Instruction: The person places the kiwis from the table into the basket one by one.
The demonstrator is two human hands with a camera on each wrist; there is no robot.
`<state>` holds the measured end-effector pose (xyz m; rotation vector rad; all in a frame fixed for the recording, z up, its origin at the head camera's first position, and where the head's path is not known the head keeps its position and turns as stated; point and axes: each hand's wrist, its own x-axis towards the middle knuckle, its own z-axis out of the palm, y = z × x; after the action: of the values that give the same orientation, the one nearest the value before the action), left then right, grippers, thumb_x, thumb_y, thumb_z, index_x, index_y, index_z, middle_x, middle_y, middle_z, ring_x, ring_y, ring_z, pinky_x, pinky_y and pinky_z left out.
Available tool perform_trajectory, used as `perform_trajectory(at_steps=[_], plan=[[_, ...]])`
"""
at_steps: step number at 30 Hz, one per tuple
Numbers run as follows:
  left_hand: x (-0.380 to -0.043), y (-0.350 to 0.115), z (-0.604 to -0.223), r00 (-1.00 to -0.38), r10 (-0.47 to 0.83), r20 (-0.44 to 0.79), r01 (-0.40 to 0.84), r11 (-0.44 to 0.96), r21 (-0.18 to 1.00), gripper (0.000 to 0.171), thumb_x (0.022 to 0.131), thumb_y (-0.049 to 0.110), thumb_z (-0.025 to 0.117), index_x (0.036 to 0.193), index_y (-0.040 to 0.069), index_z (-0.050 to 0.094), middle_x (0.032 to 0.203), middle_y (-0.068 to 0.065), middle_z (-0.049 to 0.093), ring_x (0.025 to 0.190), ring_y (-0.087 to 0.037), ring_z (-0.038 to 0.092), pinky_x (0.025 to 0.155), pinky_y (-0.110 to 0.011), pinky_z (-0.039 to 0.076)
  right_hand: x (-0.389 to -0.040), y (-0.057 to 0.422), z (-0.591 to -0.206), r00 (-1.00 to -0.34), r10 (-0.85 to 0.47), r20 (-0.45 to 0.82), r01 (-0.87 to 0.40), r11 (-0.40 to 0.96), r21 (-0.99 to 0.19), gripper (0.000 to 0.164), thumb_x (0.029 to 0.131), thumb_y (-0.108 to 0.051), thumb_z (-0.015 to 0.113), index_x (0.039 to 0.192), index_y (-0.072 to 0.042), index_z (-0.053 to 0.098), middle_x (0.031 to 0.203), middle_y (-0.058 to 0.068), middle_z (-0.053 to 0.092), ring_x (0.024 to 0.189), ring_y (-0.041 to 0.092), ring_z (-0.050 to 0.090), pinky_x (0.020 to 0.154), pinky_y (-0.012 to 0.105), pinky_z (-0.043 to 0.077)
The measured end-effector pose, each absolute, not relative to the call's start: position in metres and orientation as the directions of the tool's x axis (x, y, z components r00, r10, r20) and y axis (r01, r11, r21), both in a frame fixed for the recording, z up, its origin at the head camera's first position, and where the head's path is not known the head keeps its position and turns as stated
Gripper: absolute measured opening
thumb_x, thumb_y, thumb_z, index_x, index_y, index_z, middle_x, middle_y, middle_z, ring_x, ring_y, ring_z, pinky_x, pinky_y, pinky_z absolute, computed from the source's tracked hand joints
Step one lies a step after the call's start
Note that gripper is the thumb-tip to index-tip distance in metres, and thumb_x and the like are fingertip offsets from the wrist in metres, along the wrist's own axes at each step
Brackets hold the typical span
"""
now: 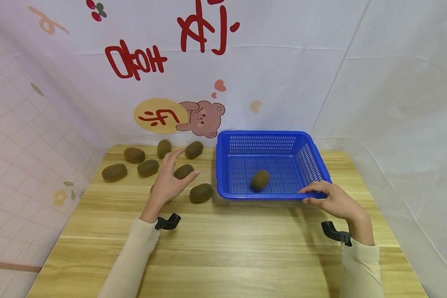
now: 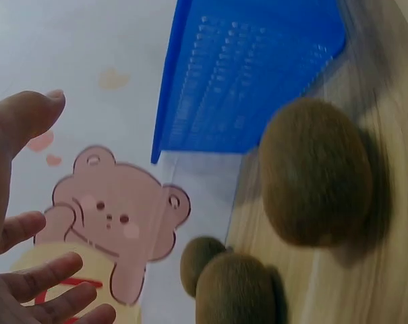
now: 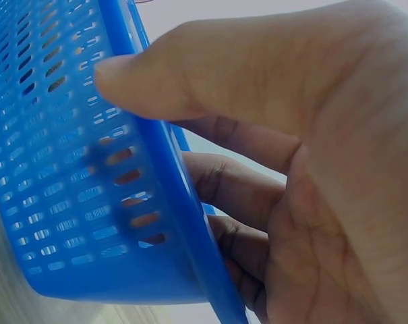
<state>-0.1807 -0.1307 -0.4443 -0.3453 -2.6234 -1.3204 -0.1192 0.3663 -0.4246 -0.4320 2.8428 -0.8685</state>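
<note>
My left hand (image 1: 169,178) hovers over the kiwis at the left of the table, thumb and fingers spread, holding nothing. Right by it, between thumb and fingers in the head view, lies a kiwi (image 1: 183,171); another kiwi (image 1: 201,193) sits below the thumb. In the left wrist view a large kiwi (image 2: 316,172) stands out near the blue basket (image 2: 214,88). My right hand (image 1: 335,200) grips the near right corner of the basket's rim, thumb outside and fingers over the inner side. Inside the basket rests a single kiwi (image 1: 260,180).
Several more kiwis, such as one kiwi (image 1: 114,172) at the far left and another kiwi (image 1: 194,149) at the back, lie scattered on the wooden table (image 1: 223,248). One is mostly hidden under my left hand. A printed white cloth (image 1: 283,74) hangs behind and along both sides.
</note>
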Motion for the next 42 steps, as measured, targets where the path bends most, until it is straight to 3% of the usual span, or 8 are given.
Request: perform_trajectory(at_steps=[15, 21, 24, 29, 36, 42], plan=[[-0.165, -0.172, -0.476, -0.970, 0.075, 0.231, 0.223, 0.653, 0.724, 0.089, 0.085, 0.045, 0.083, 0.157, 0.017, 0.039, 0.157, -0.018, 0.038, 0.148, -0.040, 0.030, 0.114, -0.067, 0.031, -0.120, 0.368, -0.428, -0.948, -0.314, -0.056, -0.223, 0.776, -0.590, 0.017, 0.095, -0.030, 0.074, 0.112, -0.035, 0.075, 0.120, -0.003, 0.072, 0.132, 0.034, 0.051, 0.103, 0.058, 0.041], [-0.156, -0.183, -0.491, -0.980, 0.078, 0.185, 0.189, 0.666, 0.721, 0.087, 0.085, 0.042, 0.083, 0.155, 0.011, 0.041, 0.155, -0.020, 0.039, 0.145, -0.044, 0.031, 0.112, -0.068, 0.032, -0.120, 0.367, -0.427, -0.950, -0.309, -0.042, -0.230, 0.786, -0.573, 0.017, 0.095, -0.029, 0.074, 0.111, -0.036, 0.075, 0.117, -0.007, 0.072, 0.122, 0.023, 0.054, 0.099, 0.051, 0.043], [-0.152, -0.188, -0.498, -0.985, 0.077, 0.157, 0.168, 0.667, 0.726, 0.085, 0.086, 0.041, 0.083, 0.154, 0.010, 0.042, 0.154, -0.021, 0.040, 0.145, -0.045, 0.031, 0.112, -0.068, 0.032, -0.119, 0.367, -0.427, -0.951, -0.306, -0.041, -0.228, 0.785, -0.576, 0.017, 0.095, -0.029, 0.074, 0.111, -0.036, 0.075, 0.118, -0.005, 0.073, 0.122, 0.025, 0.054, 0.099, 0.052, 0.044], [-0.142, -0.197, -0.508, -0.989, 0.078, 0.126, 0.145, 0.680, 0.718, 0.078, 0.087, 0.036, 0.083, 0.151, 0.008, 0.048, 0.149, -0.022, 0.044, 0.138, -0.044, 0.038, 0.108, -0.067, 0.037, -0.119, 0.368, -0.428, -0.949, -0.311, -0.055, -0.218, 0.772, -0.597, 0.017, 0.096, -0.031, 0.074, 0.112, -0.035, 0.075, 0.122, -0.001, 0.071, 0.135, 0.038, 0.049, 0.104, 0.061, 0.041], [-0.132, -0.202, -0.515, -0.980, 0.072, 0.185, 0.183, 0.691, 0.699, 0.059, 0.088, 0.016, 0.081, 0.141, 0.005, 0.058, 0.135, -0.025, 0.052, 0.125, -0.048, 0.051, 0.102, -0.066, 0.043, -0.120, 0.369, -0.429, -0.947, -0.316, -0.050, -0.226, 0.773, -0.593, 0.018, 0.095, -0.030, 0.074, 0.112, -0.037, 0.074, 0.122, -0.002, 0.071, 0.134, 0.036, 0.050, 0.103, 0.061, 0.041], [-0.134, -0.201, -0.518, -0.969, 0.046, 0.241, 0.206, 0.686, 0.698, 0.054, 0.085, 0.014, 0.084, 0.135, 0.005, 0.063, 0.129, -0.022, 0.057, 0.121, -0.047, 0.055, 0.099, -0.065, 0.045, -0.120, 0.370, -0.430, -0.948, -0.314, -0.055, -0.222, 0.775, -0.592, 0.018, 0.096, -0.031, 0.073, 0.113, -0.037, 0.074, 0.123, -0.002, 0.071, 0.135, 0.037, 0.050, 0.104, 0.062, 0.041]])
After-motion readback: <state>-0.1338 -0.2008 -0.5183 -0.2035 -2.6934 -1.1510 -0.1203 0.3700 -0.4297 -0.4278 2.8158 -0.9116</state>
